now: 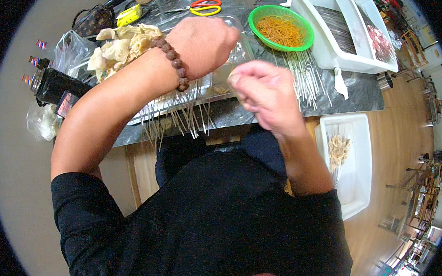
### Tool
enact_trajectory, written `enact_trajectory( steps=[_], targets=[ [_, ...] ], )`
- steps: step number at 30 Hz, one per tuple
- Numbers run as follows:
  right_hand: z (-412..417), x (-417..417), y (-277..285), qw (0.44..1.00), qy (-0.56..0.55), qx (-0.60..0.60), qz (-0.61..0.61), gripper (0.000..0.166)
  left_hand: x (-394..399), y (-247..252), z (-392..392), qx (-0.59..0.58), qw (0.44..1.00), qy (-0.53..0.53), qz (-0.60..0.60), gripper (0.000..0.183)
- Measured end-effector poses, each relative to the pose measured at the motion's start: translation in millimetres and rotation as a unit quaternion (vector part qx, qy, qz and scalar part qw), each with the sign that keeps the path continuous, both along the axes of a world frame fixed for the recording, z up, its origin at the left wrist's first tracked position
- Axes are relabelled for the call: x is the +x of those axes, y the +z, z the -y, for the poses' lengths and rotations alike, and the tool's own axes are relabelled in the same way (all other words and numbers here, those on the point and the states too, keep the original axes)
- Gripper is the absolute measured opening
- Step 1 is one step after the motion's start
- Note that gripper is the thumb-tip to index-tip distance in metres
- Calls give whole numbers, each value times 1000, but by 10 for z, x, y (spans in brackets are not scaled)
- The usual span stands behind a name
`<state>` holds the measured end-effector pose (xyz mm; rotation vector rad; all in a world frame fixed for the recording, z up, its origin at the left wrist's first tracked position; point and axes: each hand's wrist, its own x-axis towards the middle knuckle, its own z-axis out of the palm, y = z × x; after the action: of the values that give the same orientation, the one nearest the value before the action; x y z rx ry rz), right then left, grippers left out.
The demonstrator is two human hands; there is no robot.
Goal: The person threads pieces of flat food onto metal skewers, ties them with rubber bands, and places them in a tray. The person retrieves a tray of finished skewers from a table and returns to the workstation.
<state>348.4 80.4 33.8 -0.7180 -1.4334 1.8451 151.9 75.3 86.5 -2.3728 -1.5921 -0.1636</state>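
My left hand (204,44), a bead bracelet at its wrist, is curled over a clear plastic tray (243,41); its fingers are hidden behind the back of the hand. To its right, my right hand (259,88) has thumb and fingertips pinched together, blurred; whether something thin sits between them cannot be told. Beyond my left wrist lies a heap of pale, folded food sheets (124,47). Thin skewers (183,110) stick out over the table edge below that wrist. More loose skewers (306,79) lie beside my right hand, under a green basket (252,22) of orange-brown rubber bands (281,30).
Red-and-yellow-handled scissors (205,7) lie at the back. White bins (347,64) at the right hold skewers and pinkish skewered pieces. A lower white bin (357,190) holds skewered pale food. A dark bottle (56,87) and plastic bags (73,52) stand left.
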Motion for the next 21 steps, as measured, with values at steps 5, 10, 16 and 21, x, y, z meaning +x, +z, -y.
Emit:
enact_trajectory(
  steps=[5,10,16,21],
  targets=[
    [-939,242,-491,981,-64,-149,-108,9,281,179,144,0,999,-49,20,14],
    [-96,41,221,1000,-5,1,-5,15,7,-62,159,-27,999,-19,-10,14],
    [-833,166,-504,985,-79,-136,-65,7,256,27,199,5,998,-66,20,11],
    [-63,-72,194,998,-32,-2,48,10,42,-129,225,-24,1000,-4,10,14]
  ],
)
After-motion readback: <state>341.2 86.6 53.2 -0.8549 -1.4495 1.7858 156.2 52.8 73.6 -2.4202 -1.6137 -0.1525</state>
